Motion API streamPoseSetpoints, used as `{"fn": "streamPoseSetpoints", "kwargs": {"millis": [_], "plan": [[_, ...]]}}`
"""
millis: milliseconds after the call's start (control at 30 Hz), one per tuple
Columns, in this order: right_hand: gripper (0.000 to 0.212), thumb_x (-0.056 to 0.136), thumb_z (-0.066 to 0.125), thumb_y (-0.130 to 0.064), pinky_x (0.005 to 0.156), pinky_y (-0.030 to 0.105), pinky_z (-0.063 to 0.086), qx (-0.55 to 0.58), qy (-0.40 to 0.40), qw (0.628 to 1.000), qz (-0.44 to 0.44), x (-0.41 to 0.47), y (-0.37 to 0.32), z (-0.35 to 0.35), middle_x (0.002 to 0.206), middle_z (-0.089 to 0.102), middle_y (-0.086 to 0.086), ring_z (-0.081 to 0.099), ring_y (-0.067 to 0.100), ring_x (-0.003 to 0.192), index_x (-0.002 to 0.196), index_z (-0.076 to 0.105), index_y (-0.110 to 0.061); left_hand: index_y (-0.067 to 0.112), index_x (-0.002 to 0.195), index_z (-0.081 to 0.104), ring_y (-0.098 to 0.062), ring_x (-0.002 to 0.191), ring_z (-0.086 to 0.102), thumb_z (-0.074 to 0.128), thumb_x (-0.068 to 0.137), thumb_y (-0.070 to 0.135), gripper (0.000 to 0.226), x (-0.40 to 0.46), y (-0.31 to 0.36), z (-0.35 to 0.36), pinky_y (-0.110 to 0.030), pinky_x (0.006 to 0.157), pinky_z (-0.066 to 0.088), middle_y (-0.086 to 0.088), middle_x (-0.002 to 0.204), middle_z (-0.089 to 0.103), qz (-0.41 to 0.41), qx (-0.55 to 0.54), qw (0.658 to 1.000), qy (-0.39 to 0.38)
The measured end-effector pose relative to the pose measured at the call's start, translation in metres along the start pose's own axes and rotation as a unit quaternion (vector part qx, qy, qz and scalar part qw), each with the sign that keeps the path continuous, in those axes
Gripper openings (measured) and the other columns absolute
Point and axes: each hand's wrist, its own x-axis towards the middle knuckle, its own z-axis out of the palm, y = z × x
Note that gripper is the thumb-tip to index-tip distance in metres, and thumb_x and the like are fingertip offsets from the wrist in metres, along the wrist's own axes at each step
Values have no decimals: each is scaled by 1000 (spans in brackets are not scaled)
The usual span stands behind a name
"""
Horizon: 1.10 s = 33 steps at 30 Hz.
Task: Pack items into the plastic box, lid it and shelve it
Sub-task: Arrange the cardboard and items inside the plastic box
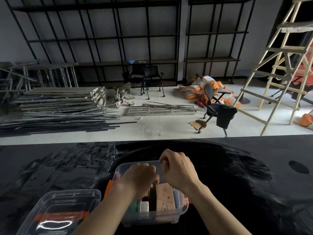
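Right now, a big black table (pixel 237 167) fills the bottom of the view, and the plastic box (pixel 179 211) sits on it close to the person. Just to the left of the box lies the clear lid (pixel 55 211), with orange clips on it. It is not on the box yet, so I think the packing step is going on.

Inside the box, things stand packed close together. The biggest is a brown cardboard packet (pixel 165 195). Next to it is something dark, and a small white thing (pixel 144 206) sits near the front wall. I cannot tell what those are.

Both hands are over the box. The left hand (pixel 140 177) reaches down inside, with its fingers curled among the things. I cannot tell if it is holding one of them. The right hand (pixel 177 168) is curled up by the far rim, maybe pinching something small, but that part is hidden.

To do this well, I would push each thing down flat so nothing pokes above the rim. Then the lid can sit level and clip shut.
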Motion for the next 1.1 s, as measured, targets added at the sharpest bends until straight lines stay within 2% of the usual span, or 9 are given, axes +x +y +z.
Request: {"fn": "streamPoseSetpoints", "kwargs": {"millis": [133,233,400,500,600,700,800,933,1100], "plan": [[23,87,52,-13,74,35,59,-47,-166,985,26,0,-1,10,99,72,4,68,21,86,96,72,-18,28,123,66,-25,108,54,62,91,5,40,-12,-10,-2,-41,92,47,-2,116,65,60,154,982,-89],[25,90,55,-8,77,29,53,-88,-281,956,8,6,-17,32,110,71,7,67,21,97,108,71,-14,20,112,69,-23,106,53,59,93,16,21,-29,-27,-4,-34,91,42,-2,112,64,8,136,990,-26],[13,94,57,-10,62,24,53,-77,-408,909,39,13,-31,53,103,73,12,65,15,73,100,68,-7,21,102,74,-21,106,54,64,86,12,21,-56,-54,-2,-40,98,42,4,106,71,-8,143,989,35],[17,94,55,-6,72,28,59,-48,-459,884,81,11,-26,56,108,74,16,68,16,75,102,70,-6,24,93,76,-20,109,51,58,85,15,21,-68,-61,4,-39,100,39,7,100,72,-34,122,991,39],[23,94,55,-9,87,34,60,-38,-472,875,104,10,-18,58,111,73,12,72,19,90,112,69,-7,24,91,75,-18,118,47,57,91,21,19,-69,-55,10,-40,107,36,8,103,73,-27,81,994,60],[29,97,50,-6,79,30,60,6,-496,860,123,9,-20,60,119,69,17,71,17,86,123,63,-1,34,112,69,-7,124,44,47,96,31,28,-74,-55,18,-36,113,34,18,121,65,-82,-32,986,142],[31,97,50,-9,82,32,58,32,-505,853,129,9,-25,63,119,69,17,66,17,86,124,63,-1,34,138,51,-3,135,38,46,99,35,40,-79,-56,29,-28,115,32,17,143,46,-195,-201,929,241],[28,97,46,-9,82,37,59,81,-483,853,177,7,-30,58,96,69,14,70,23,84,115,66,-1,28,151,35,-6,138,39,40,104,34,48,-79,-44,52,-26,111,36,7,154,40,-243,-405,853,223],[22,95,45,0,89,50,58,178,-419,864,216,6,-39,43,93,72,30,72,43,93,95,65,7,25,150,39,-3,136,44,38,105,29,46,-75,-40,59,-31,114,37,6,150,49,-256,-463,806,264]]}}
